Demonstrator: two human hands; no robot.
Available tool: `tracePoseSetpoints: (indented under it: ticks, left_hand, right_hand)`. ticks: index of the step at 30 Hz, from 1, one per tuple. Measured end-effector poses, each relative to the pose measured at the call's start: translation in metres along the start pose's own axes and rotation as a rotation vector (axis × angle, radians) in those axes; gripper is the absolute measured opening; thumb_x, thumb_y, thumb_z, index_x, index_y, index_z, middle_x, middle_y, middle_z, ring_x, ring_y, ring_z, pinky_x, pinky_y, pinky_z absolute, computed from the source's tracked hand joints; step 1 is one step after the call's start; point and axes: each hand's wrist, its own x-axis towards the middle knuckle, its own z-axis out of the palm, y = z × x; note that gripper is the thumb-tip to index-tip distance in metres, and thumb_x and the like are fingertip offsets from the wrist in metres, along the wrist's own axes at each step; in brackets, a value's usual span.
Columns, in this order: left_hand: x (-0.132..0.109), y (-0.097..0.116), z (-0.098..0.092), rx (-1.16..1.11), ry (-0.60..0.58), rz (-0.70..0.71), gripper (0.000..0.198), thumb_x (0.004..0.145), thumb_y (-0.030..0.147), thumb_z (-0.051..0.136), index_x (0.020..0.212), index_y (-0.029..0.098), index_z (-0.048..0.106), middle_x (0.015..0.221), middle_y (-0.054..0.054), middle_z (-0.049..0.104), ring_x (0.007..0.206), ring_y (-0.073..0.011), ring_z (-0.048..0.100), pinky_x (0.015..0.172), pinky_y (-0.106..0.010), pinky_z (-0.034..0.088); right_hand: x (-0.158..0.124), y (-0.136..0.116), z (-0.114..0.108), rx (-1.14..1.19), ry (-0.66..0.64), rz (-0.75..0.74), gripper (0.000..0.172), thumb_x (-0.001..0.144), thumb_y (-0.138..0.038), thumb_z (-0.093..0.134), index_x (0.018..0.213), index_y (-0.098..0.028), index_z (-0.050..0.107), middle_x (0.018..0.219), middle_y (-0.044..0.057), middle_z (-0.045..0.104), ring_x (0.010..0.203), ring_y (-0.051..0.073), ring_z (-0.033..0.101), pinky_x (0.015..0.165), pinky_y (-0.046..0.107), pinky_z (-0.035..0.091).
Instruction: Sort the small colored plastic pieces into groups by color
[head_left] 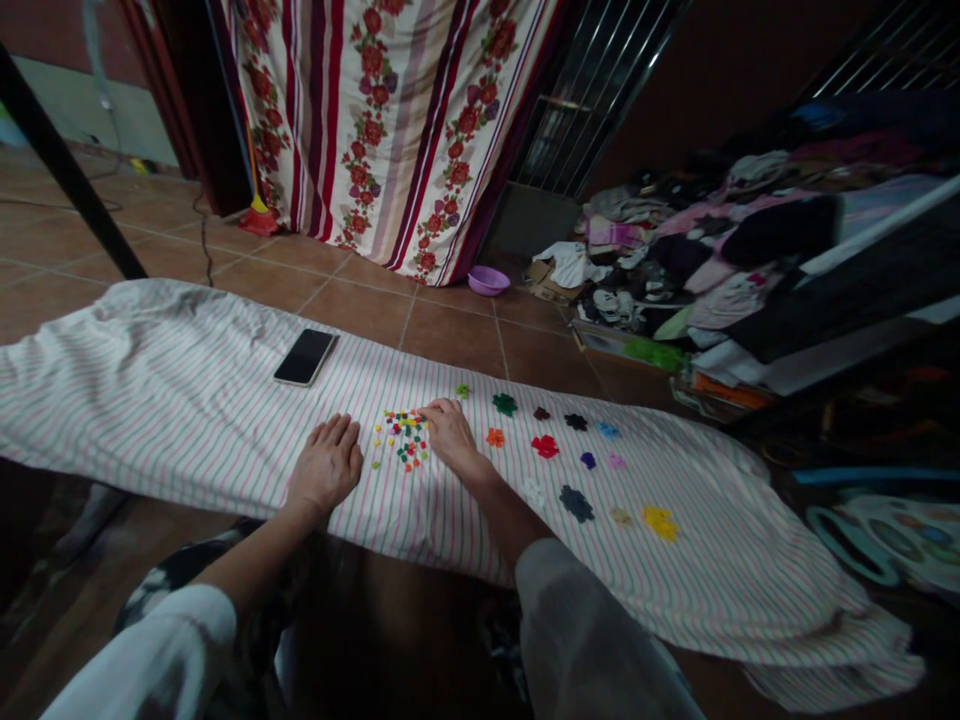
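So the left hand (326,465) is lying palm-down on the striped cloth (210,400), fingers together and gripping nothing. It's resting just beside a scatter of small mixed-colour pieces (407,428), which is sitting between the two hands. The right hand (452,435) is hovering or resting at the far right edge of that scatter, fingertips bunched — can't tell if they're pinching a piece.

Right of that hand, little single-colour clusters are sitting in rough rows. Lime green (462,391), dark green (505,404), brown (541,413), black (576,422) and blue (607,429) are running along the far side; orange (495,437), red (545,446), purple (588,460) and pink (616,461) are filling the middle. White (534,492), grey (577,503), beige (621,516) and yellow (660,522) are lying nearest the person.

A dark-screened phone (306,357) is lying beyond the left hand. Past the cloth, a floral curtain (375,130) is hanging — and a purple bowl (489,281) is sitting on the floor by its hem.
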Motion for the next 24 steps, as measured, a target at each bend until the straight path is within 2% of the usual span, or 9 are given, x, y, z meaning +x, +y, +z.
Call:
tracePoseSetpoints:
  ticks: [5, 11, 18, 24]
  left_hand:
    - [0.001, 0.001, -0.002, 0.004, -0.027, -0.005, 0.042, 0.091, 0.027, 0.035, 0.123, 0.013, 0.059, 0.132, -0.016, 0.060, 0.130, -0.0280, 0.049, 0.109, -0.048, 0.037]
    - [0.000, 0.000, 0.000, 0.017, -0.015, 0.010, 0.043, 0.091, 0.027, 0.036, 0.122, 0.010, 0.060, 0.132, -0.018, 0.059, 0.130, -0.0291, 0.049, 0.109, -0.048, 0.037]
    - [0.000, 0.000, 0.000, 0.030, -0.007, 0.007, 0.042, 0.091, 0.027, 0.036, 0.123, 0.013, 0.059, 0.132, -0.016, 0.060, 0.130, -0.0284, 0.049, 0.109, -0.047, 0.037]
    - [0.000, 0.000, 0.000, 0.016, 0.000, 0.007, 0.042, 0.090, 0.027, 0.037, 0.123, 0.014, 0.059, 0.131, -0.016, 0.060, 0.129, -0.0282, 0.050, 0.108, -0.047, 0.037]
  right_hand:
    - [0.010, -0.001, 0.002, 0.017, 0.027, 0.021, 0.035, 0.091, -0.013, 0.045, 0.108, -0.022, 0.074, 0.103, 0.009, 0.066, 0.100, 0.021, 0.052, 0.094, 0.033, 0.040]
    - [0.021, -0.008, 0.004, -0.015, -0.047, 0.058, 0.027, 0.091, -0.020, 0.051, 0.107, -0.020, 0.073, 0.101, 0.009, 0.067, 0.098, 0.020, 0.054, 0.092, 0.030, 0.038]
    - [0.025, -0.013, 0.002, -0.017, -0.088, 0.082, 0.024, 0.089, -0.019, 0.053, 0.097, -0.021, 0.075, 0.099, 0.008, 0.069, 0.096, 0.021, 0.056, 0.088, 0.030, 0.039]
    - [0.026, -0.011, 0.005, 0.000, -0.057, 0.082, 0.020, 0.086, -0.016, 0.055, 0.093, -0.022, 0.073, 0.096, 0.006, 0.069, 0.094, 0.019, 0.056, 0.086, 0.028, 0.040]
